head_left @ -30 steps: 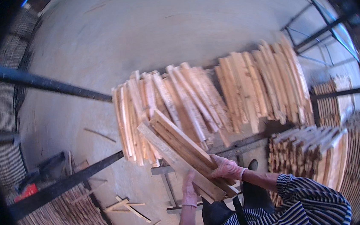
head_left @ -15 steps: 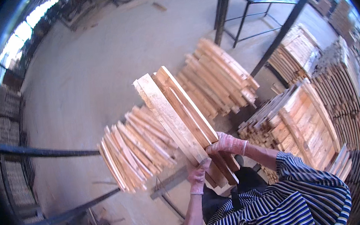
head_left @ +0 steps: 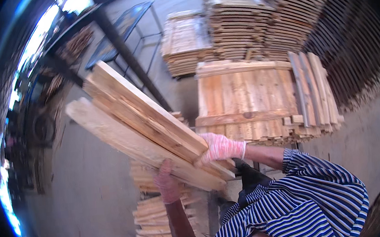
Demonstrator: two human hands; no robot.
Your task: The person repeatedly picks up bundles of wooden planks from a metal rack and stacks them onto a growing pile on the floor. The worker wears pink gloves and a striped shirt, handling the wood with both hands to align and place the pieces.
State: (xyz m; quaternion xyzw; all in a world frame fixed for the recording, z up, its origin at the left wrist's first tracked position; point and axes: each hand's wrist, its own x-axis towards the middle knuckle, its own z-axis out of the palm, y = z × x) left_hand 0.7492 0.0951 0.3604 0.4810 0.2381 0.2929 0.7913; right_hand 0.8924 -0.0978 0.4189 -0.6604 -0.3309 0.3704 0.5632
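Several long wooden boards [head_left: 142, 118] lie together in my hands, pointing up and to the left in the head view. My left hand [head_left: 167, 183], in a pinkish knit glove, wraps the lower edge of the boards near their close end. Across from it, my right hand [head_left: 223, 147], gloved in pink and white, grips their other edge. Its fingertips are partly hidden by the wood. Just beyond my right hand stands a stack of planks [head_left: 246, 91] with two cross boards on top. Several loose boards [head_left: 312, 90] lie on the right end of that stack.
A dark metal post [head_left: 125, 52] rises behind the held boards, with a metal-legged table [head_left: 140, 14] beyond. Tall timber stacks [head_left: 245, 23] fill the back, and a smaller stack [head_left: 185, 42] stands left of them. Below my left hand lies a pile of wood strips [head_left: 154, 230].
My view has swung to the right, bringing the stack with cross boards in front of me. The boards, still in both hands, now tilt further left; the strip piles have shifted toward the bottom.
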